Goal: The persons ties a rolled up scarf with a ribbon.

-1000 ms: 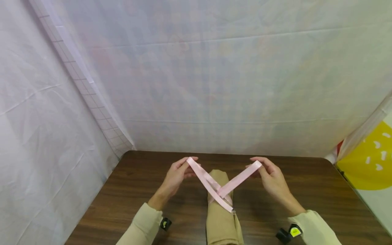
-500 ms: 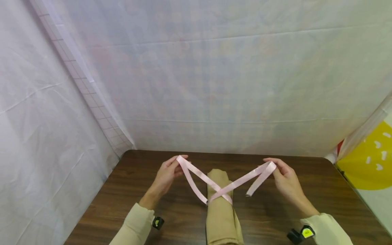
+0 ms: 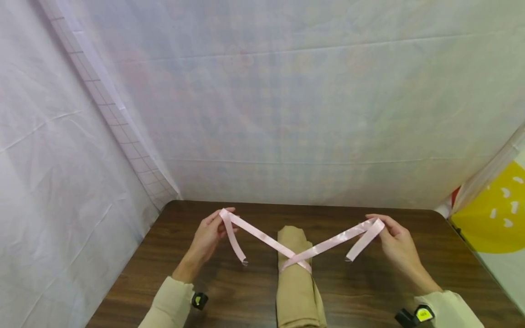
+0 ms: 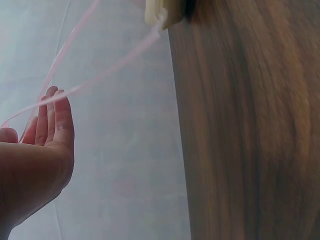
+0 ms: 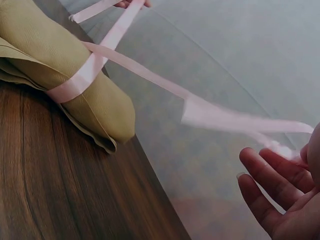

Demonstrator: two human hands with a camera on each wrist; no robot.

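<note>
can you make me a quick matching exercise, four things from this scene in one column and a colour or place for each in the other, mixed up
Things:
1. ribbon
2. cloth roll
3. table
4. left hand

Descriptions:
A. dark brown wood
B. tan, lying on the table
C. pink, crossed over the roll
D. pinching one ribbon end, left of the roll

Pairs: 1-C, 2-B, 3-A, 4-D
</note>
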